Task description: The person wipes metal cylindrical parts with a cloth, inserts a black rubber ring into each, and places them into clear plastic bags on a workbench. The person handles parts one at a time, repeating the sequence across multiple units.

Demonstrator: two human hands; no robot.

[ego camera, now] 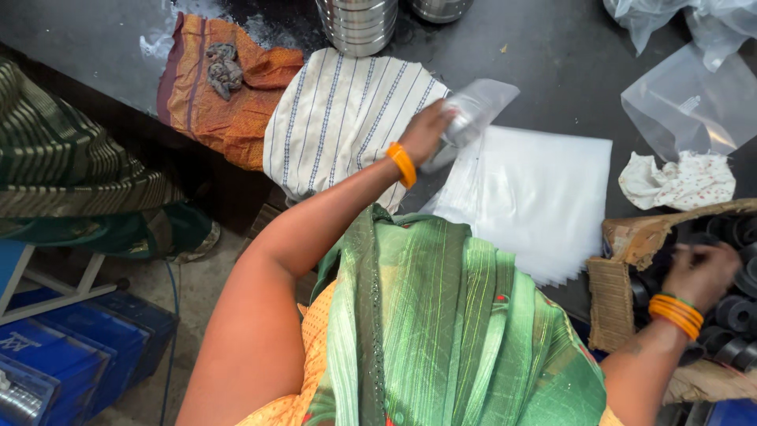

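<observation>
The left hand (426,132) is closed around a small clear plastic bag (473,114), and the grip holds the bag by its lower end, so that the bag sticks up and to the right, above the near left corner of the stack of white sheets (536,193). I take this stack as my landmark, because it lies flat in the middle of the dark counter (568,63).

The right hand (698,272) is to the right of the stack and nearer to the person, inside a torn cardboard box (631,237) full of black round parts (737,312). Its fingers are bent down among these parts; whether the grip has one of them, I cannot tell (the fingertips are hidden). Both wrists carry orange bangles.

Just to the left of the stack, touching its edge or nearly so, lies a white cloth with blue stripes (339,118), and further left an orange cloth (221,99) with a small grey lump on it. Behind the stack, at the far edge of the counter, stand steel containers (359,24). To the right of the stack there is a crumpled white cloth with small dots (678,181), and behind it some loose clear plastic bags (694,99). Far to the left of the stack, down on the floor, are blue crates (71,347).
</observation>
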